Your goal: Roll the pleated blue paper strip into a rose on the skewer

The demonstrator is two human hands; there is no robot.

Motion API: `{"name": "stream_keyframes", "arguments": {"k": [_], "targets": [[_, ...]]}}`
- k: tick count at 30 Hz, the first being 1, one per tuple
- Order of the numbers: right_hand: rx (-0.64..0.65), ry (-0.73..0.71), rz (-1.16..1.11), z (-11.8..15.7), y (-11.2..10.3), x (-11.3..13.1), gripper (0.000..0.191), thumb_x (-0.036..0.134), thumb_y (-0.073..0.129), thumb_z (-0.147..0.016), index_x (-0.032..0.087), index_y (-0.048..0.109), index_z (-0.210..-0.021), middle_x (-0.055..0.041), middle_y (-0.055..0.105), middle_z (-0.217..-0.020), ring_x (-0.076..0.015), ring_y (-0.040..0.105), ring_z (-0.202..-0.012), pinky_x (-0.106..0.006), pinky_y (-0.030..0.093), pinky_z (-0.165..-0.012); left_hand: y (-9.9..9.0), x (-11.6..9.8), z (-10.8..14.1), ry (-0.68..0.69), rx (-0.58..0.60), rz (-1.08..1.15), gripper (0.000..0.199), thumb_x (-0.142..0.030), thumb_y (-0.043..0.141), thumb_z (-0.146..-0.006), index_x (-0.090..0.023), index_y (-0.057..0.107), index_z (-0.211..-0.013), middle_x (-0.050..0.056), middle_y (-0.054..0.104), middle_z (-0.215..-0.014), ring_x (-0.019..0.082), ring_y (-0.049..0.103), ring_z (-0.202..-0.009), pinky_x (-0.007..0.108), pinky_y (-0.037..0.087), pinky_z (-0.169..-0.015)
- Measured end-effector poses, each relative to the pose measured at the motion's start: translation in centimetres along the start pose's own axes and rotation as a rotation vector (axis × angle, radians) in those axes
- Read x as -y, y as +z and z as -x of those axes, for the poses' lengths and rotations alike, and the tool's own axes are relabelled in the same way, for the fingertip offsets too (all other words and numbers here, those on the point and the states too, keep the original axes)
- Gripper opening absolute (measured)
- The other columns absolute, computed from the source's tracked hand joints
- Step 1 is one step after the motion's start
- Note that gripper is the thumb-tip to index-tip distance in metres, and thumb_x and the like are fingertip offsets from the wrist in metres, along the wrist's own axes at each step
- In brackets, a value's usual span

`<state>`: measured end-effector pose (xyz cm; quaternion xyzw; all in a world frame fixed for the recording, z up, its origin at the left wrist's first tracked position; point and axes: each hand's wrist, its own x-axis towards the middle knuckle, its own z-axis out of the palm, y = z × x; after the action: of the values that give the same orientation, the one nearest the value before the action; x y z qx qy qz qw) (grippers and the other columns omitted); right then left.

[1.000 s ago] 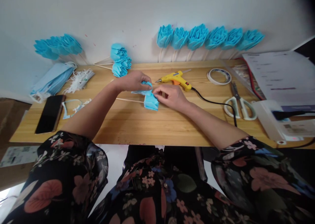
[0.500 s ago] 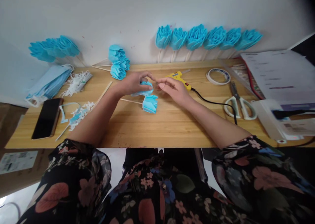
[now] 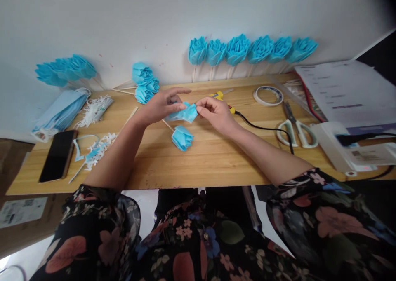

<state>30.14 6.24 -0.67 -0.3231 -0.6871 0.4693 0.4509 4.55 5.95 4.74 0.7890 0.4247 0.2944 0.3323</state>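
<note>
Light blue petal material (image 3: pixel 187 113) is held between my two hands above the middle of the table. My left hand (image 3: pixel 165 106) has it between thumb and curled fingers, the index finger stretched out above. The thumb and fingertips of my right hand (image 3: pixel 216 113) pinch its right edge. Just below lies a small blue flower (image 3: pixel 182 138) on a thin stick, whose far end is hidden near my left hand. A yellow glue gun (image 3: pixel 217 95) rests behind my right hand, partly covered by it.
Blue flowers on sticks (image 3: pixel 238 49) lean on the wall, with more at the left. Phone (image 3: pixel 58 155), masks (image 3: pixel 63 111) and scraps (image 3: pixel 100 149) lie left. Tape roll (image 3: pixel 268 96), scissors (image 3: pixel 296 128), power strip (image 3: pixel 337 149) and papers (image 3: pixel 343 91) are right.
The petal material has come into fuller view, its right edge now pinched by my right hand. My left index finger has lifted. The small flower has turned and shifted slightly; the whole view has shifted too.
</note>
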Motion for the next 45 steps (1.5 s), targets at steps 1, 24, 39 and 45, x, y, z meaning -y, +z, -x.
{"name": "stream_keyframes", "arguments": {"k": [1,24,39,45], "targets": [[-0.009,0.0,0.002,0.0,-0.1,0.0,0.024,0.048,0.077,-0.09,0.024,0.072,-0.093,-0.0017,0.078,-0.089,-0.0184,0.066,-0.081,-0.036,0.056,-0.08,-0.2,0.0,0.2,-0.012,-0.017,0.027,0.058,-0.046,0.079,-0.103,-0.02,0.074,-0.154,0.002,0.072,-0.086,0.017,0.062,-0.072,0.027,0.047,-0.066],[0.016,-0.443,0.444,0.8,-0.2,0.1,0.021,0.037,0.063,-0.109,0.028,0.078,-0.097,-0.0057,0.083,-0.1,-0.0248,0.075,-0.094,-0.045,0.06,-0.092,1.2,-0.2,0.5,-0.174,-0.222,0.025,0.031,-0.047,0.078,-0.089,-0.017,0.075,-0.079,0.0,0.065,-0.071,0.015,0.057,-0.069,0.027,0.044,-0.063],[0.087,-0.408,0.292,0.8,-0.6,0.9,0.018,0.038,0.069,-0.105,0.029,0.079,-0.093,-0.0064,0.085,-0.102,-0.0273,0.077,-0.098,-0.048,0.06,-0.095,0.5,3.3,0.1,-0.241,-0.388,0.146,0.04,-0.058,0.084,-0.083,-0.021,0.07,-0.084,0.005,0.072,-0.08,0.022,0.066,-0.084,0.031,0.055,-0.071],[-0.01,-0.154,0.213,0.7,-1.4,0.9,0.021,0.045,0.073,-0.102,0.026,0.083,-0.102,-0.005,0.085,-0.1,-0.0238,0.076,-0.09,-0.042,0.061,-0.087,-0.2,4.5,0.1,-0.262,-0.44,0.169,0.036,-0.054,0.088,-0.086,-0.021,0.074,-0.083,0.005,0.077,-0.083,0.022,0.069,-0.083,0.031,0.059,-0.072]]}}
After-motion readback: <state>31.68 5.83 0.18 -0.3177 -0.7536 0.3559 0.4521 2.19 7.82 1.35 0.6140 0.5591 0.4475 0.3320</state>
